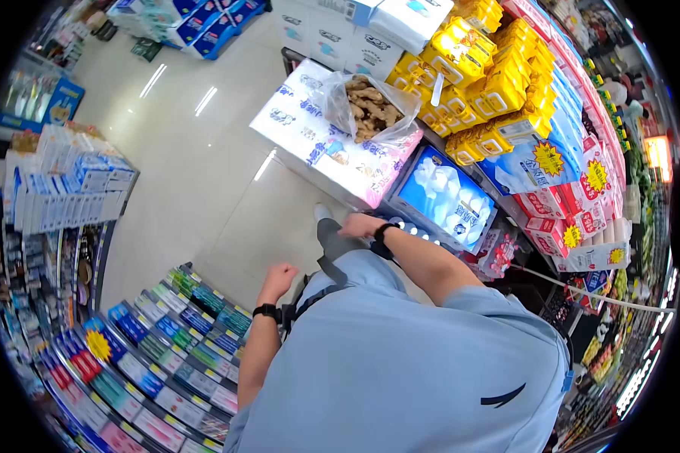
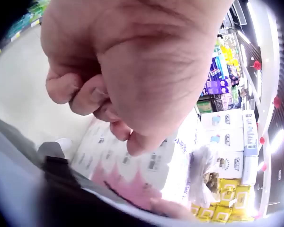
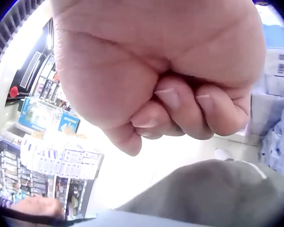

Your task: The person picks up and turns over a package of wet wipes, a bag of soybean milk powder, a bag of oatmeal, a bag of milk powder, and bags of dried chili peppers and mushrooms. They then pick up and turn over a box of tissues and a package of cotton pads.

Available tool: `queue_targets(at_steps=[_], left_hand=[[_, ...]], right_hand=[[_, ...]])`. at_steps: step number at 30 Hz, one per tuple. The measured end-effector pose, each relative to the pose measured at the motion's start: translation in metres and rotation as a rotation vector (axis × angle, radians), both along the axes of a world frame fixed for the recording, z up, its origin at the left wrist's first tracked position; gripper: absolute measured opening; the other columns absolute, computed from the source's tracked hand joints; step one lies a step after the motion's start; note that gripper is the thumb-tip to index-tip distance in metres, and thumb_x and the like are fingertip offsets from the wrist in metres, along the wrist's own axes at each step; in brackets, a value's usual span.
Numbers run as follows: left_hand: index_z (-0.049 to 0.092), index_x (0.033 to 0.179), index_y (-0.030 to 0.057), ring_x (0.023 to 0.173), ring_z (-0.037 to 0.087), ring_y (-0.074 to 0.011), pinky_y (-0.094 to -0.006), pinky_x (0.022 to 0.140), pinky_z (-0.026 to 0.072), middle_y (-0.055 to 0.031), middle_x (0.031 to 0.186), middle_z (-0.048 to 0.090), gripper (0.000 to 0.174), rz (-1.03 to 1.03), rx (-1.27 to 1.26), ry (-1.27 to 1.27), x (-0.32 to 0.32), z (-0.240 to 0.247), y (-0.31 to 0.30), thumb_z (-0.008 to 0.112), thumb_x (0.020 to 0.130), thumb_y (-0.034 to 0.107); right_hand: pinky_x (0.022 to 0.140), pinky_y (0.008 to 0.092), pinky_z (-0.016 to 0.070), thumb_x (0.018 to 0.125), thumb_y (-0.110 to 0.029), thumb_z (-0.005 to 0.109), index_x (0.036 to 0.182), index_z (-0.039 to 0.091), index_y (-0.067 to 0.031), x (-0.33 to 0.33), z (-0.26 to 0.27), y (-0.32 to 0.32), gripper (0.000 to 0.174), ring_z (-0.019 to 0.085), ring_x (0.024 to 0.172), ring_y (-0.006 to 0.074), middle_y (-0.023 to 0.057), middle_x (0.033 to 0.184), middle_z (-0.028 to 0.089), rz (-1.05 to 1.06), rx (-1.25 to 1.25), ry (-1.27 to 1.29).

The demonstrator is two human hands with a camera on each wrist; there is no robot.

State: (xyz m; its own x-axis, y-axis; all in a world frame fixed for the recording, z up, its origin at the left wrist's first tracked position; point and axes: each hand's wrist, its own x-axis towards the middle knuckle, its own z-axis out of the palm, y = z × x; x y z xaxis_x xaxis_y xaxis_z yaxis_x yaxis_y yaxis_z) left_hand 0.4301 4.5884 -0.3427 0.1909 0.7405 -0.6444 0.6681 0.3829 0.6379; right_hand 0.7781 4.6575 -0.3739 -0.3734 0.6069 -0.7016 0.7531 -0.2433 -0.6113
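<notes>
My left hand hangs in front of my body with its fingers curled and nothing in it; a black band circles its wrist. In the left wrist view, the left fingers bend in toward the palm. The right hand is also empty, held near my thigh. Its fingers are tucked against the palm in the right wrist view. Closest to the right hand is a stack of wrapped tissue packs. An open clear plastic bag of ginger sits on top of that stack.
Yellow tissue packs are piled to the right, beside a blue carton. Shelves of boxed goods stand at my lower left. A display of white boxes is farther left. Shiny tiled floor lies ahead.
</notes>
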Motion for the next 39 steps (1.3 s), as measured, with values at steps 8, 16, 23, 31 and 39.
queue_targets(at_steps=[8, 16, 23, 31, 39], left_hand=[[0.067, 0.088, -0.0049, 0.07, 0.063, -0.0262, -0.0425, 0.069, 0.0492, -0.0193, 0.075, 0.066, 0.042, 0.266, -0.092, 0.215, -0.166, -0.078, 0.02, 0.065, 0.09, 0.037], [0.065, 0.08, -0.0024, 0.067, 0.059, -0.0222, -0.0421, 0.066, 0.0473, -0.0128, 0.069, 0.064, 0.038, 0.553, -0.237, 0.116, -0.225, -0.063, 0.121, 0.065, 0.091, 0.034], [0.065, 0.079, -0.0034, 0.073, 0.062, -0.0253, -0.0421, 0.07, 0.0477, -0.016, 0.074, 0.067, 0.038, 0.439, -0.1, 0.01, -0.344, -0.115, 0.219, 0.065, 0.093, 0.032], [0.06, 0.08, -0.0028, 0.069, 0.051, -0.0198, -0.0405, 0.067, 0.0429, -0.0076, 0.068, 0.053, 0.034, 0.673, -0.184, 0.092, -0.493, -0.127, 0.423, 0.066, 0.093, 0.028], [0.059, 0.082, 0.0067, 0.059, 0.044, -0.0098, -0.0305, 0.053, 0.0366, 0.0005, 0.066, 0.05, 0.024, 0.399, -0.002, 0.023, -0.438, -0.12, 0.587, 0.063, 0.097, 0.025]], right_hand=[[0.087, 0.0455, 0.0529, 0.089, -0.042, 0.063, 0.105, 0.074, -0.0004, -0.062, -0.014, 0.159, 0.046, 0.069, 0.098, 0.0372, 0.0216, 0.1, 0.074, 0.108, 0.009, -0.029], [0.092, 0.048, 0.0516, 0.085, -0.041, 0.064, 0.111, 0.073, -0.0018, -0.108, 0.012, 0.249, 0.048, 0.067, 0.102, 0.0418, 0.0234, 0.109, 0.072, 0.094, -0.116, -0.133], [0.083, 0.0464, 0.0546, 0.09, -0.041, 0.063, 0.097, 0.076, -0.0014, -0.177, 0.014, 0.281, 0.043, 0.069, 0.09, 0.0416, 0.0228, 0.096, 0.073, -0.12, 0.002, -0.161], [0.09, 0.0479, 0.0517, 0.089, -0.023, 0.067, 0.107, 0.069, -0.0007, -0.221, 0.066, 0.389, 0.029, 0.066, 0.1, 0.0418, 0.0255, 0.102, 0.07, -0.435, 0.363, -0.182], [0.106, 0.0513, 0.0411, 0.087, -0.024, 0.072, 0.126, 0.057, -0.0019, -0.093, 0.234, 0.576, 0.048, 0.052, 0.129, 0.0379, 0.0189, 0.136, 0.057, -0.645, 1.371, -0.853]])
